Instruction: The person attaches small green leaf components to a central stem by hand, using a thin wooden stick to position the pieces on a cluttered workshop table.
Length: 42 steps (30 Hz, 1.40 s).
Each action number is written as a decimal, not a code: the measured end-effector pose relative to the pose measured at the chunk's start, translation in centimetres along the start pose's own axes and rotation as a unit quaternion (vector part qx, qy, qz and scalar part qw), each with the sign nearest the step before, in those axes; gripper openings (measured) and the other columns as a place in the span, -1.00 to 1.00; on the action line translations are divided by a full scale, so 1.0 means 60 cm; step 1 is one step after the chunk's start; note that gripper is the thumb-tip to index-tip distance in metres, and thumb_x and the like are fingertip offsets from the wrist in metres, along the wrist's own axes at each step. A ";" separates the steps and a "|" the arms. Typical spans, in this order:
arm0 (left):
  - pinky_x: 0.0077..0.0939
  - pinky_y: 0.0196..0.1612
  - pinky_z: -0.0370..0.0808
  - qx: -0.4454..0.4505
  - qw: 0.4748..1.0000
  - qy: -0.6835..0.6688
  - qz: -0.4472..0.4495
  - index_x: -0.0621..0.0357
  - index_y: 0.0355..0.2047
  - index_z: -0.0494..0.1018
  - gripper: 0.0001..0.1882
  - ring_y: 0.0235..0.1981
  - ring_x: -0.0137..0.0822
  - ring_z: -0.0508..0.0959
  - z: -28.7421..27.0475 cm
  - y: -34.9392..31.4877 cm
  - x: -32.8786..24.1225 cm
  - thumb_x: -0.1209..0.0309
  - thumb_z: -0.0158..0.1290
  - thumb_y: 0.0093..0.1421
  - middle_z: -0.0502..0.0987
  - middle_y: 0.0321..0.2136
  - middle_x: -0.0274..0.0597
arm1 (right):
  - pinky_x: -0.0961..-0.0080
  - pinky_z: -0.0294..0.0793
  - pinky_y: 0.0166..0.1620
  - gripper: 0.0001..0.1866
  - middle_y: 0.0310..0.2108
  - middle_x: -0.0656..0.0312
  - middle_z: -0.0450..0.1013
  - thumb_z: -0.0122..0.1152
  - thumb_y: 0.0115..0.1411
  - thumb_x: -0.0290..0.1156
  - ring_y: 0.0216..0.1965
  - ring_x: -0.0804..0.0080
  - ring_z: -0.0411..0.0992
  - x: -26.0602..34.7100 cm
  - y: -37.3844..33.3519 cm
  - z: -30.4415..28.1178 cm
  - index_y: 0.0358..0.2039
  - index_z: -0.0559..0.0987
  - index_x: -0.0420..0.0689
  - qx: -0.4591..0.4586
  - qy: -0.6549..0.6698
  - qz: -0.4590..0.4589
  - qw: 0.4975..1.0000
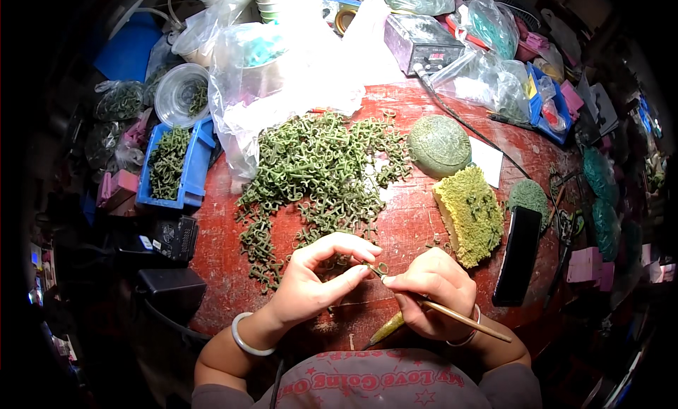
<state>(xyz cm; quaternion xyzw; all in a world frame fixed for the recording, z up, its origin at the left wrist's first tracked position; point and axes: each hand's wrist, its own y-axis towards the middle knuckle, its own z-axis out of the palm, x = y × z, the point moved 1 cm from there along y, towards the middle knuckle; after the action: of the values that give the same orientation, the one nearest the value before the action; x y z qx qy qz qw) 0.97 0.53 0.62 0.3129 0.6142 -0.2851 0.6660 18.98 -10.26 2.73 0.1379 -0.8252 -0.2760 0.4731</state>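
Green piece (pixel 382 268) between both hands, over the red table (pixel 219 268).
The left hand (pixel 318 278) pinches it between thumb and index finger; the right hand (pixel 439 285) presses its fingers together around a wooden-handled tool (pixel 470 321), tip near the piece.

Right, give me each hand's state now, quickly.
Left hand: closed at the fingertips, pinching a small curled green piece.
Right hand: closed, holding a slim wooden-handled tool.
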 end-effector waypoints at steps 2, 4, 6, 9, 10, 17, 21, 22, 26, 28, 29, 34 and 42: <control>-0.34 0.09 0.44 0.002 1.000 0.006 0.006 0.27 -0.23 0.53 -0.83 -0.04 -0.25 0.56 0.001 0.000 -0.001 0.68 0.12 0.16 0.58 -0.11 -0.02 | 0.46 0.40 -0.43 -0.71 -0.51 0.19 0.43 0.34 -0.08 -0.71 -0.52 0.31 0.39 0.000 0.001 0.000 -0.28 0.62 -0.23 -0.004 0.001 -0.004 1.000; -0.35 0.08 0.45 -0.004 1.000 0.005 0.006 0.27 -0.24 0.53 -0.84 -0.05 -0.26 0.56 0.002 0.000 -0.001 0.68 0.12 0.16 0.59 -0.12 -0.02 | 0.46 0.40 -0.43 -0.70 -0.51 0.20 0.43 0.35 -0.09 -0.72 -0.52 0.32 0.39 0.001 0.003 -0.002 -0.28 0.62 -0.22 -0.005 -0.012 -0.010 1.000; -0.36 0.07 0.45 -0.004 1.000 0.007 0.008 0.27 -0.24 0.53 -0.84 -0.05 -0.26 0.56 0.002 0.000 -0.002 0.68 0.12 0.16 0.58 -0.12 -0.02 | 0.46 0.41 -0.43 -0.70 -0.51 0.20 0.44 0.35 -0.09 -0.72 -0.52 0.31 0.40 0.001 0.001 0.001 -0.28 0.61 -0.22 -0.002 -0.011 -0.010 1.000; -0.37 0.06 0.46 -0.005 1.000 0.010 0.009 0.27 -0.24 0.53 -0.84 -0.05 -0.27 0.56 0.001 0.000 -0.002 0.68 0.12 0.16 0.58 -0.12 -0.02 | 0.46 0.42 -0.42 -0.70 -0.50 0.20 0.44 0.35 -0.09 -0.71 -0.51 0.31 0.41 0.001 0.003 0.002 -0.27 0.61 -0.22 0.003 -0.006 -0.016 1.000; -0.37 0.05 0.46 -0.005 1.000 0.011 0.009 0.27 -0.24 0.53 -0.84 -0.05 -0.28 0.56 0.001 0.000 -0.001 0.68 0.12 0.16 0.58 -0.12 -0.03 | 0.45 0.43 -0.41 -0.69 -0.50 0.20 0.44 0.34 -0.09 -0.71 -0.51 0.31 0.41 0.001 0.004 0.001 -0.27 0.61 -0.22 0.004 -0.002 -0.024 1.000; -0.39 0.09 0.44 -0.026 1.000 0.000 -0.016 0.23 -0.25 0.56 -0.87 -0.05 -0.33 0.56 0.004 0.000 -0.003 0.62 0.16 0.17 0.61 -0.16 -0.13 | 0.47 0.40 -0.43 -0.68 -0.51 0.23 0.45 0.30 -0.08 -0.68 -0.53 0.36 0.40 0.003 0.004 -0.006 -0.23 0.63 -0.23 -0.004 0.013 -0.041 0.999; -0.40 0.08 0.45 -0.031 0.999 0.002 -0.014 0.24 -0.24 0.55 -0.87 -0.06 -0.34 0.56 0.004 0.000 -0.002 0.61 0.16 0.18 0.61 -0.16 -0.13 | 0.47 0.40 -0.44 -0.71 -0.49 0.15 0.51 0.29 0.02 -0.70 -0.56 0.34 0.40 -0.006 -0.007 -0.008 -0.20 0.63 -0.23 -0.065 -0.044 0.097 0.992; -0.40 0.08 0.45 -0.034 0.999 -0.003 -0.024 0.25 -0.23 0.55 -0.86 -0.07 -0.34 0.56 0.004 0.000 -0.001 0.61 0.16 0.18 0.61 -0.16 -0.13 | 0.44 0.42 -0.42 -0.75 -0.45 0.14 0.53 0.32 0.06 -0.67 -0.54 0.31 0.41 -0.007 -0.002 -0.009 -0.20 0.62 -0.23 -0.045 -0.051 0.093 0.993; -0.43 0.04 0.47 -0.019 0.999 -0.005 -0.025 0.27 -0.23 0.52 -0.85 -0.07 -0.34 0.56 0.005 -0.001 -0.007 0.67 0.13 0.18 0.58 -0.13 -0.10 | 0.44 0.44 -0.35 -0.72 -0.39 0.17 0.53 0.43 0.02 -0.55 -0.43 0.29 0.45 -0.010 -0.001 0.000 -0.21 0.63 -0.18 0.002 -0.049 0.057 0.997; -0.44 0.04 0.46 -0.003 0.999 -0.018 -0.048 0.27 -0.22 0.52 -0.84 -0.09 -0.35 0.55 0.008 0.001 -0.010 0.67 0.13 0.18 0.58 -0.17 -0.13 | 0.43 0.44 -0.35 -0.73 -0.39 0.17 0.53 0.43 0.02 -0.54 -0.43 0.29 0.45 -0.011 -0.002 0.000 -0.22 0.63 -0.18 0.005 -0.057 0.052 0.997; -0.44 0.04 0.46 -0.004 0.999 -0.017 -0.048 0.27 -0.22 0.52 -0.84 -0.09 -0.35 0.55 0.006 0.000 -0.009 0.67 0.13 0.18 0.58 -0.17 -0.13 | 0.43 0.44 -0.35 -0.74 -0.38 0.17 0.53 0.42 0.03 -0.53 -0.42 0.28 0.45 -0.011 -0.002 0.000 -0.23 0.63 -0.18 0.007 -0.063 0.047 0.997; -0.48 0.02 0.44 -0.014 1.000 0.024 -0.004 0.22 -0.22 0.54 -0.84 -0.11 -0.40 0.54 0.004 -0.002 -0.008 0.60 0.17 0.17 0.57 -0.21 -0.20 | 0.32 0.43 -0.27 -0.53 -0.38 0.12 0.45 0.26 0.16 -0.43 -0.41 0.21 0.39 0.001 0.004 -0.011 0.08 0.46 -0.32 0.073 0.015 -0.023 0.997; -0.42 0.03 0.45 -0.038 0.997 0.048 0.038 0.23 -0.27 0.50 -0.83 -0.09 -0.32 0.53 0.003 0.000 0.001 0.71 0.13 0.13 0.56 -0.18 -0.12 | 0.36 0.44 -0.38 -0.58 -0.48 0.12 0.41 0.26 -0.08 -0.72 -0.49 0.23 0.41 0.002 -0.004 0.008 -0.12 0.55 -0.32 0.036 -0.011 -0.055 0.998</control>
<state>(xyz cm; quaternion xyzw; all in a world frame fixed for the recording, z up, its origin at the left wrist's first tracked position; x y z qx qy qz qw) 1.06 0.39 0.56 0.3237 0.6434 -0.2211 0.6575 18.48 -10.32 2.48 0.1975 -0.8307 -0.2733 0.4430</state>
